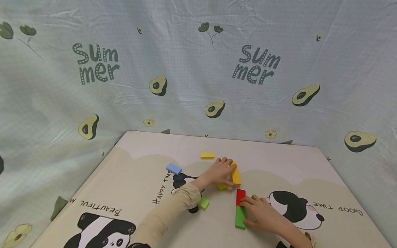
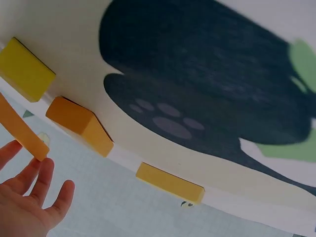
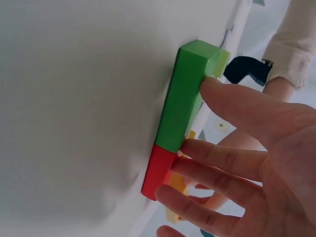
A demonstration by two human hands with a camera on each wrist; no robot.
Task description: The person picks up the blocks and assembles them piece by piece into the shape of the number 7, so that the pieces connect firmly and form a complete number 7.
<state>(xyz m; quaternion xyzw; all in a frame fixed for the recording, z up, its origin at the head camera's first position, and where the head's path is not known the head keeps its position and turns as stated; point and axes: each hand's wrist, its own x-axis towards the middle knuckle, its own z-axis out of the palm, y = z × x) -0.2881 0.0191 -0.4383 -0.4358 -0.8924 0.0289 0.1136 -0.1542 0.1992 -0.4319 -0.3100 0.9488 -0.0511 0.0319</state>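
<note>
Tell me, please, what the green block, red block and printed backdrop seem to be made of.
The green block and the red block: perhaps painted wood or plastic; both look smooth and satin, with even colour, no visible grain. The printed backdrop: likely thin fabric or plastic sheeting with faint sheen, since it shows wrinkles and creases.

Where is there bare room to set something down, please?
Free patches: left of the blue block, and between the lime block and green block. Crowded: around the left hand, with the orange block and a yellow block.
</note>
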